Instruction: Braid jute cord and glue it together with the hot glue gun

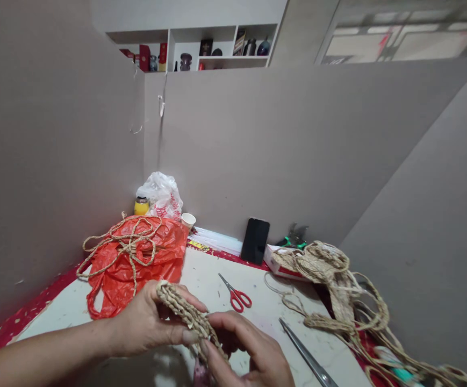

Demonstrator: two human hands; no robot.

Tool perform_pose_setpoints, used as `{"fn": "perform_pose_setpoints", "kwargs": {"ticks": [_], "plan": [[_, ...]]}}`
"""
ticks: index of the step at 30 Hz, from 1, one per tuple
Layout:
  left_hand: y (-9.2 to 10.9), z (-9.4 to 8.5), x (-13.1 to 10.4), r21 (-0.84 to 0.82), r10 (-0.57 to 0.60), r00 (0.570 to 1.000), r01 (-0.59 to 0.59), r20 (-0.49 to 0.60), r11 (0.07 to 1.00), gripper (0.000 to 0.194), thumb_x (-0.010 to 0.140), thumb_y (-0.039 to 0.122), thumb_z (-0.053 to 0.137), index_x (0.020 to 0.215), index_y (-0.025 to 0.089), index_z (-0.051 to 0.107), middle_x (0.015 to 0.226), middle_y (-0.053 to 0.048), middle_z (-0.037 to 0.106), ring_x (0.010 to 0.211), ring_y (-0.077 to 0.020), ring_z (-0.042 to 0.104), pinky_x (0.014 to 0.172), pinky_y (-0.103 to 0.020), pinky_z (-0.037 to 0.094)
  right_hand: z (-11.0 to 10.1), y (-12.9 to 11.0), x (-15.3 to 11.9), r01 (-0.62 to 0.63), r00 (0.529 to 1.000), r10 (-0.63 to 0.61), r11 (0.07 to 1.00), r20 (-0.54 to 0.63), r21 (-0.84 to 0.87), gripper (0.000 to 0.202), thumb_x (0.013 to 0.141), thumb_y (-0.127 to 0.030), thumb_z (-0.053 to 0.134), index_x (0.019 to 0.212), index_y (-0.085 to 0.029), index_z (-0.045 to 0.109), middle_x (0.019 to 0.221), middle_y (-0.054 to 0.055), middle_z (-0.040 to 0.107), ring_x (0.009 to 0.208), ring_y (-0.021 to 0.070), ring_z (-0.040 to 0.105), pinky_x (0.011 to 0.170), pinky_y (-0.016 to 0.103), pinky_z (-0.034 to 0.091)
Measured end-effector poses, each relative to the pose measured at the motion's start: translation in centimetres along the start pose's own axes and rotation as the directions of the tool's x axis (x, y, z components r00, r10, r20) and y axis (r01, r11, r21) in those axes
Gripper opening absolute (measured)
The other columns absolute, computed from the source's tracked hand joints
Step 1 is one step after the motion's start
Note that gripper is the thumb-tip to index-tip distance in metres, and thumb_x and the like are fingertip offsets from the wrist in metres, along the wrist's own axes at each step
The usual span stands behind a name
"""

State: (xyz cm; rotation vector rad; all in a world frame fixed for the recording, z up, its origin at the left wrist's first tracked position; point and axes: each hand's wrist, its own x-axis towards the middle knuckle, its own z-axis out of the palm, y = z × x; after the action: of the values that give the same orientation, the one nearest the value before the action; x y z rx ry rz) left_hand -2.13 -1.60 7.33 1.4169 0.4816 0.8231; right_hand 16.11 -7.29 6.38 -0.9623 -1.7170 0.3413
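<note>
A braided strip of tan straw-like cord (185, 312) is held up in front of me, above the white board. My left hand (152, 322) grips its left part, thumb below and fingers behind. My right hand (245, 349) pinches the lower right part between thumb and fingers. Something purplish (201, 372) shows just under the strip; what it is I cannot make out. Red-handled scissors (238, 299) lie on the board beyond my hands. To the right of my right hand rests a long metal tool (308, 355), its lower end cut off by the frame.
An orange-red plastic bag (164, 252) with loose braided cord (130, 247) lies at left. Behind are a yellow jar (141, 206), a white bag (160, 191) and a paper cup (188, 220). A black phone (254, 241) leans near green-handled pliers (295, 236). Coiled cord (322, 260) spreads along the right.
</note>
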Motion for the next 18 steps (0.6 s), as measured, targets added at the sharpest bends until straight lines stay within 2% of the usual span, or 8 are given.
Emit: {"fn": "perform_pose_setpoints", "kwargs": {"ticks": [3,7,11,16,18], "plan": [[0.36,-0.01,0.04,-0.029,-0.01,1.0,0.009,-0.018,1.0,0.025,0.067,0.015,0.078,0.091,0.015,0.07,0.084,-0.005,0.075,0.076,-0.0159,0.068,0.07,-0.026,0.054,0.2,0.36,-0.2,-0.011,1.0,0.011,1.0,-0.003,0.012,0.018,0.074,-0.012,0.061,0.089,-0.021,0.066,0.066,-0.001,0.067,0.049,0.0103,0.059,0.046,0.017,0.048],[0.85,-0.21,0.17,-0.074,-0.003,0.999,-0.001,-0.049,0.997,0.025,0.067,0.014,0.079,0.091,0.016,0.07,0.081,-0.003,0.074,0.072,-0.014,0.067,0.066,-0.022,0.053,0.38,0.95,-0.41,-0.041,0.997,0.042,0.999,-0.069,0.021,0.027,0.073,-0.014,0.062,0.1,-0.019,0.065,0.07,0.0,0.07,0.049,0.0109,0.061,0.047,0.017,0.05],[0.59,-0.51,0.37,-0.164,0.001,0.999,-0.01,-0.052,0.986,0.023,0.066,0.014,0.079,0.088,0.016,0.07,0.075,-0.001,0.072,0.065,-0.011,0.064,0.06,-0.019,0.051,0.16,0.94,-0.18,-0.048,0.998,0.048,0.999,-0.032,0.011,0.012,0.078,-0.018,0.061,0.087,-0.02,0.068,0.064,-0.001,0.069,0.047,0.0109,0.059,0.046,0.018,0.048],[-0.01,-0.47,0.71,-0.261,-0.054,0.998,0.043,-0.033,0.964,0.026,0.065,0.021,0.082,0.086,0.014,0.069,0.069,-0.003,0.07,0.057,-0.0108,0.061,0.054,-0.019,0.048,-0.06,0.63,0.01,-0.054,0.998,0.055,0.998,-0.027,0.023,0.009,0.079,-0.018,0.06,0.08,-0.019,0.069,0.059,-0.002,0.067,0.045,0.0106,0.058,0.045,0.017,0.047],[-0.04,-0.38,0.84,-0.281,-0.06,0.998,0.049,-0.032,0.959,0.026,0.064,0.022,0.082,0.085,0.014,0.069,0.068,-0.003,0.069,0.057,-0.0108,0.06,0.053,-0.019,0.047,-0.07,0.92,-0.09,-0.01,1.0,0.01,1.0,-0.014,-0.003,0.01,0.081,-0.017,0.059,0.081,-0.019,0.068,0.06,-0.001,0.066,0.046,0.0111,0.058,0.045,0.018,0.047]]}}
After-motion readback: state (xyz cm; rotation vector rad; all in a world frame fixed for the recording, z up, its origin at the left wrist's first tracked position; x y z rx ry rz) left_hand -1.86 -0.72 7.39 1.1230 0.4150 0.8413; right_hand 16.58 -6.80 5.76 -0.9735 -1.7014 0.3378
